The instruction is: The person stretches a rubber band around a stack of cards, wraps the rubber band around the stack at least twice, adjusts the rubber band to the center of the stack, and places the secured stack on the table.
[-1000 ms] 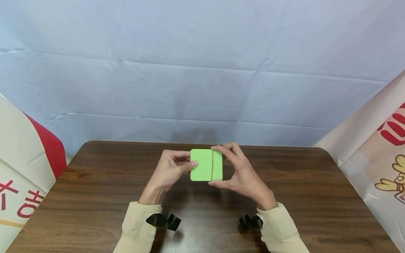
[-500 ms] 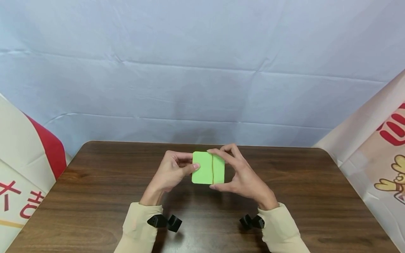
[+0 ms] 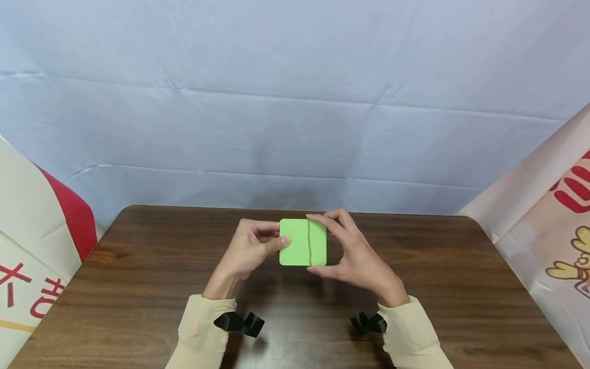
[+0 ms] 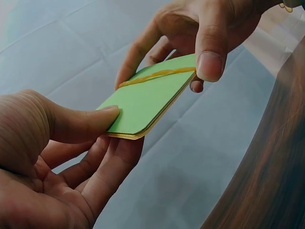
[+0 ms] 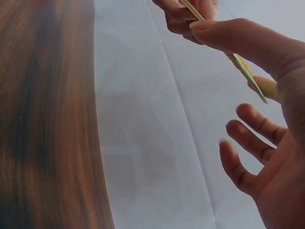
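A thin stack of square light-green cards (image 3: 295, 251) with rounded corners is held up above the table. A yellow-brown rubber band (image 4: 157, 76) runs across the stack, right of its middle in the head view. My left hand (image 3: 246, 251) pinches the stack's left edge, thumb on the face and fingers beneath. With thumb and forefinger at the near and far edges, right at the ends of the band, my right hand (image 3: 352, 251) holds the other side. Its remaining fingers (image 5: 257, 138) stay off the cards in the right wrist view.
The dark wooden table (image 3: 138, 287) lies under both hands. Behind it hangs a pale blue-grey cloth (image 3: 295, 128), with printed cloths (image 3: 544, 246) at the sides. Each sleeve carries a small black wrist camera (image 3: 252, 324).
The stack shifted slightly to the right and nearer, then back up a little. The right forefinger slid left along the far edge, then returned to the band. Both hands keep their hold.
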Tool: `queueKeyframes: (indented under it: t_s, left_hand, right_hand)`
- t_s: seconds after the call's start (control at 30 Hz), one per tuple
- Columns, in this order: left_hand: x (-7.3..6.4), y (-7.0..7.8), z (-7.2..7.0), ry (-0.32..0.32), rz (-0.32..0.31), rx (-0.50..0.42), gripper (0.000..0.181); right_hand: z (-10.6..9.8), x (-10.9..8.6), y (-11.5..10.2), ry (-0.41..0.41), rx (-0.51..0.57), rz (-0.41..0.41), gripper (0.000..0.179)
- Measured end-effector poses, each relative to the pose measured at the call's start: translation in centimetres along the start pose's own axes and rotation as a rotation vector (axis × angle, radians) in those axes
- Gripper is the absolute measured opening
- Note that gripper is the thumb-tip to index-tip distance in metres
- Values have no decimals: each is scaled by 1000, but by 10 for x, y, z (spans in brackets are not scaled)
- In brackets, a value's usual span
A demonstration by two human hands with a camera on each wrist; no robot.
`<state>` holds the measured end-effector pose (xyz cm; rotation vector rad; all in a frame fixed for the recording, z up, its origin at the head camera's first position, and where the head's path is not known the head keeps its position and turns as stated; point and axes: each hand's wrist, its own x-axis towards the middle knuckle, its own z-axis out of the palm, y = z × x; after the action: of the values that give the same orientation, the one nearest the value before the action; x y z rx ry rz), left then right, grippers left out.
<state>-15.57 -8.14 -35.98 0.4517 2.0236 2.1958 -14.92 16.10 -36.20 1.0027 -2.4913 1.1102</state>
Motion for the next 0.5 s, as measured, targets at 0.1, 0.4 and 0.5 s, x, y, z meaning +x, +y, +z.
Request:
queueKeyframes:
  t_s: [0.1, 0.4, 0.5]
  left_hand:
    - [0, 1, 2, 22, -18, 3, 25]
    - [-1, 2, 5, 77, -32, 19, 25]
    - [-1, 3, 5, 80, -32, 21, 25]
  right_hand:
    - [1, 1, 0, 16, -14, -20, 95]
    - [7, 1, 0, 74, -29, -27, 92]
    - [8, 1, 0, 80, -37, -22, 92]
